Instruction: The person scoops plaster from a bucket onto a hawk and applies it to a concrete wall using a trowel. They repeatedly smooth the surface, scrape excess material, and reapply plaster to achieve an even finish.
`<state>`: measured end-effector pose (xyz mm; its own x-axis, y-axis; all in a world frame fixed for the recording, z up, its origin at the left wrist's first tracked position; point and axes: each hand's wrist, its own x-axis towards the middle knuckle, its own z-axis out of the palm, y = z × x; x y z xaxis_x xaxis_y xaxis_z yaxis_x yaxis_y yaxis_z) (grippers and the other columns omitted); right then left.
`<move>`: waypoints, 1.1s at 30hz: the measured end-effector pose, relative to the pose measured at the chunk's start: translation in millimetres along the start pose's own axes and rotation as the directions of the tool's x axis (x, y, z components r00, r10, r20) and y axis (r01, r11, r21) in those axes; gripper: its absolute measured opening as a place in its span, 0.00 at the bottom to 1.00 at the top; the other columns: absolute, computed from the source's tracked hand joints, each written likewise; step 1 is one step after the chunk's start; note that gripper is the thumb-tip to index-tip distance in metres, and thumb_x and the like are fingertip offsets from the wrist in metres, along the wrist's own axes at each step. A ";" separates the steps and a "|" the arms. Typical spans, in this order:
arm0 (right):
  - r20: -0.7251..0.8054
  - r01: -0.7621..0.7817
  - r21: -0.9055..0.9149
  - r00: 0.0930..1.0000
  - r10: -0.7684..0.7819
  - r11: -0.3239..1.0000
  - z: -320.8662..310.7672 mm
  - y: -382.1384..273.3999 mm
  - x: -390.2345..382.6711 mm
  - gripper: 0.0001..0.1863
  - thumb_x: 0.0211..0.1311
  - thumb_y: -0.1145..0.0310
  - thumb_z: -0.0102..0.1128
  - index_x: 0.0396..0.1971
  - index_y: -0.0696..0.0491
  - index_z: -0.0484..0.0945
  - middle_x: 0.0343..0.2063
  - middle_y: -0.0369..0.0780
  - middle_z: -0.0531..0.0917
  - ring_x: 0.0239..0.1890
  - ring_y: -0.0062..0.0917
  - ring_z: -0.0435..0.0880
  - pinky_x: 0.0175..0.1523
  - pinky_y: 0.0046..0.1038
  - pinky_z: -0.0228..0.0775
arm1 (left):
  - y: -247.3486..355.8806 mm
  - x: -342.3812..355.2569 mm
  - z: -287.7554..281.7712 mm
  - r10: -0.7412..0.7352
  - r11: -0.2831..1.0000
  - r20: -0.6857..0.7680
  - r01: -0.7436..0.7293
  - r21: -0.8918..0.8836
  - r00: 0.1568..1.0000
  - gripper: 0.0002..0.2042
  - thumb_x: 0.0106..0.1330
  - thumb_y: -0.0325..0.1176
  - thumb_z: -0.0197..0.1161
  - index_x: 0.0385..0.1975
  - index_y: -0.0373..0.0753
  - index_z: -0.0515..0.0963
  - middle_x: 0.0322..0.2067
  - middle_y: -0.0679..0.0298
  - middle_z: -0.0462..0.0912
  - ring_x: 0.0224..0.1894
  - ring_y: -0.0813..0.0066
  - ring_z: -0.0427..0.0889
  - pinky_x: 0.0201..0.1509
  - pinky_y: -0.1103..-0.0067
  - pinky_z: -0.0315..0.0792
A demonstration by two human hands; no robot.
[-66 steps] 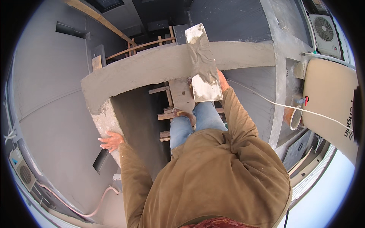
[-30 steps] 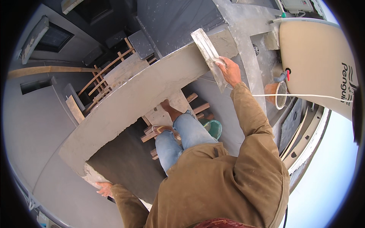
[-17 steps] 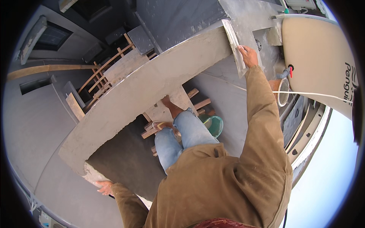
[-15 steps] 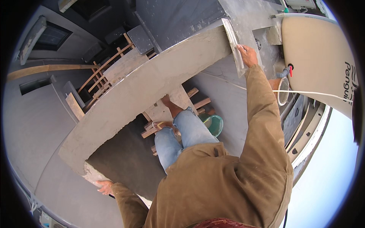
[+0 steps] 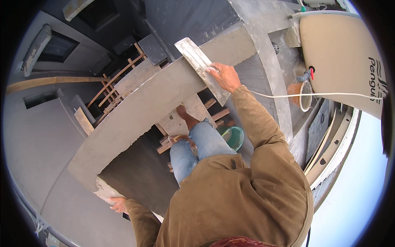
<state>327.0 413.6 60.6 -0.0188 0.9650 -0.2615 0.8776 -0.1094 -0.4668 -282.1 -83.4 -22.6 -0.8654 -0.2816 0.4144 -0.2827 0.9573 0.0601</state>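
Observation:
My right hand (image 5: 225,77) grips a long, flat, cement-streaked metal trowel (image 5: 189,53), lying crosswise over the grey rendered beam (image 5: 135,103) in front of me. My left hand (image 5: 119,204) rests with fingers apart on the rough, pale edge of the beam's left arm (image 5: 103,186), low at the left. Below, my feet are on a board (image 5: 184,123) laid over stacked timber pieces (image 5: 220,114), and a green basin (image 5: 235,140) stands beside my right leg.
A beige tank (image 5: 337,61) with a red-handled valve (image 5: 312,73) is at the right, an orange bucket (image 5: 295,94) beside it and a white cable (image 5: 329,94) crossing. Beyond the beam are bamboo scaffolding (image 5: 111,90) and a drop to dark lower areas; a drain grate (image 5: 275,48) sits upper right.
Over the last half second my right hand has drawn the trowel leftward along the beam from its right end. Earlier the trowel carried a heap of mortar. My left hand stays on the edge.

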 end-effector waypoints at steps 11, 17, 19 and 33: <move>-0.308 -0.249 -0.109 0.929 0.205 0.962 -53.5 107.2 66.7 0.31 0.68 0.41 0.53 0.52 0.55 0.80 0.45 0.53 0.85 0.52 0.48 0.82 0.55 0.45 0.72 | 0.9 4.1 0.3 -0.064 0.998 0.171 0.067 -0.012 0.983 0.47 0.60 0.78 0.44 0.72 0.51 0.57 0.72 0.43 0.53 0.76 0.49 0.48 0.70 0.42 0.47; -0.206 -0.234 -0.143 0.957 0.203 0.962 -16.9 51.9 48.2 0.30 0.70 0.44 0.51 0.54 0.58 0.77 0.41 0.53 0.85 0.49 0.50 0.82 0.51 0.49 0.72 | 2.6 5.7 -5.0 -0.068 0.998 0.199 0.067 0.008 0.978 0.47 0.59 0.78 0.43 0.72 0.51 0.57 0.72 0.44 0.53 0.76 0.49 0.48 0.70 0.43 0.46; -0.121 -0.199 -0.159 0.976 0.181 0.967 -2.2 15.5 28.2 0.29 0.70 0.44 0.52 0.52 0.57 0.77 0.40 0.52 0.85 0.47 0.49 0.82 0.49 0.48 0.73 | 6.2 -0.2 -8.5 -0.071 0.997 0.208 0.070 0.015 0.975 0.47 0.59 0.78 0.42 0.72 0.51 0.57 0.72 0.44 0.53 0.76 0.49 0.48 0.70 0.43 0.47; -0.219 -0.135 0.006 0.967 0.133 0.991 -89.0 161.5 65.7 0.30 0.66 0.42 0.57 0.50 0.55 0.84 0.43 0.52 0.86 0.50 0.45 0.84 0.54 0.39 0.73 | -0.6 2.5 3.4 -0.044 0.999 0.144 0.041 0.023 0.989 0.46 0.60 0.78 0.42 0.72 0.50 0.59 0.70 0.44 0.57 0.75 0.49 0.52 0.69 0.43 0.52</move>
<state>510.1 480.6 43.2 0.2037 0.9704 -0.1299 0.8690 -0.2403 -0.4325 -285.4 -84.9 -24.6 -0.9026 -0.3301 0.2762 -0.3276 0.9431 0.0567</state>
